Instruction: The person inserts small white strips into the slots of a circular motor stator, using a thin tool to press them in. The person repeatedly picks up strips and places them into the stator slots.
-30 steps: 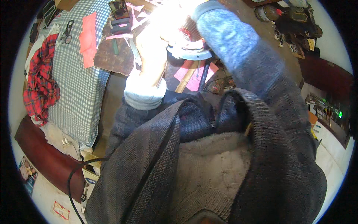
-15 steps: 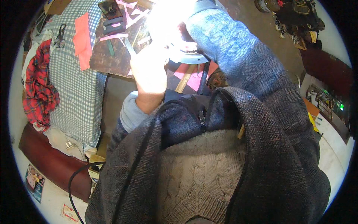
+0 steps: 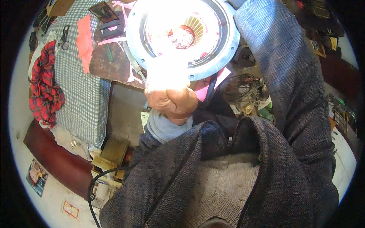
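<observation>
A round loudspeaker [image 3: 232,45] with a grey metal rim pierced by bolt holes is tipped up in front of me. No cone covers its inside, where a ribbed yellowish ring surrounds a reddish, shiny centre [image 3: 181,37]. My left hand [image 3: 172,98] is closed on the near edge of the rim, its fingertips lost in white glare. Past the rim's right side goes my right sleeve [image 3: 262,41]; the right hand itself is beyond the top edge and out of sight. A thin knife-like blade [image 3: 131,57] lies on the wooden table just left of the loudspeaker.
On the dark wooden table [image 3: 106,68] are a phone [image 3: 103,12], a black holder [image 3: 112,29], a green stick [image 3: 109,52] and pink paper strips [image 3: 112,40]. Orange-pink paper [image 3: 84,41] lies on a checked cloth [image 3: 80,87]. Cables and scraps [image 3: 243,91] clutter the floor at right.
The loudspeaker has come nearer and tilted up, so its inside faces me. My left hand has shifted right and curled onto its near rim. My right arm has moved right and out of the top.
</observation>
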Available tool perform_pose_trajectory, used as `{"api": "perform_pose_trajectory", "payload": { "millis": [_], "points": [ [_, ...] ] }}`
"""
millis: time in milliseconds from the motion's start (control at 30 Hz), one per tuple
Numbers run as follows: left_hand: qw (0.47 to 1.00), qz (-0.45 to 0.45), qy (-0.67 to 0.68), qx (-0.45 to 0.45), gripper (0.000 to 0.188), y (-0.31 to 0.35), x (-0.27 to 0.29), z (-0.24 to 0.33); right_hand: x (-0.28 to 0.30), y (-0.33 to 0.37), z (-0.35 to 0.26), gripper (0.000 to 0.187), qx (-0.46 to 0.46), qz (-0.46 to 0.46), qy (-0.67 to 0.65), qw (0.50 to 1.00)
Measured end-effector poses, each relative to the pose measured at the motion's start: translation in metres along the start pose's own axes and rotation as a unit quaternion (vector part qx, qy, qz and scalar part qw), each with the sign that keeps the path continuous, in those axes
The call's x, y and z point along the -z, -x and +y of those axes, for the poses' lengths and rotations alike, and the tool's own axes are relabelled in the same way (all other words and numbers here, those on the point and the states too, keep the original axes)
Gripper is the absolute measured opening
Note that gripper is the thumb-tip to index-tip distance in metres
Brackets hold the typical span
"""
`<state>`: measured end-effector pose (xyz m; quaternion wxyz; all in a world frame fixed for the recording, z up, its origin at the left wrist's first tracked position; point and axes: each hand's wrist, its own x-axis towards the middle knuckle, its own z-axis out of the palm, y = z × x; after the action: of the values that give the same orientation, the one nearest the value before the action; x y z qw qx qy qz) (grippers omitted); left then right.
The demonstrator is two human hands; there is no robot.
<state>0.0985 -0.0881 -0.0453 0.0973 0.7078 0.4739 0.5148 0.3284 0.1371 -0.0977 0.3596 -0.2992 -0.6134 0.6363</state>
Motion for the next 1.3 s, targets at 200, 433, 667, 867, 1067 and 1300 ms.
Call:
{"api": "perform_pose_trajectory", "payload": {
  "millis": [200,433,667,867,1067,1300],
  "points": [
    [0.961,0.088,-0.186,-0.184,0.009,-0.008,-0.011,-0.027,-0.009,0.049,-0.011,0.032,0.001,0.099,-0.144,0.985],
    [0.958,-0.041,0.284,-0.028,0.022,-0.072,-0.009,-0.093,-0.076,0.116,-0.043,0.03,0.053,0.315,-0.107,0.941],
    [0.95,-0.135,0.281,0.038,0.029,-0.084,-0.001,-0.078,-0.092,0.079,-0.095,0.032,0.065,0.213,0.648,0.728],
    [0.924,-0.125,0.341,0.12,0.031,-0.084,0.006,-0.069,-0.103,0.041,-0.084,0.035,-0.065,0.131,0.637,0.757],
    [0.876,-0.084,0.425,0.213,0.035,-0.081,0.005,-0.07,-0.086,0.041,-0.058,0.039,0.022,0.134,0.697,0.704],
    [0.767,-0.157,0.569,0.249,0.028,-0.098,0.01,-0.065,-0.107,0.03,-0.07,0.042,0.307,0.211,0.704,0.605]
  ]
}}
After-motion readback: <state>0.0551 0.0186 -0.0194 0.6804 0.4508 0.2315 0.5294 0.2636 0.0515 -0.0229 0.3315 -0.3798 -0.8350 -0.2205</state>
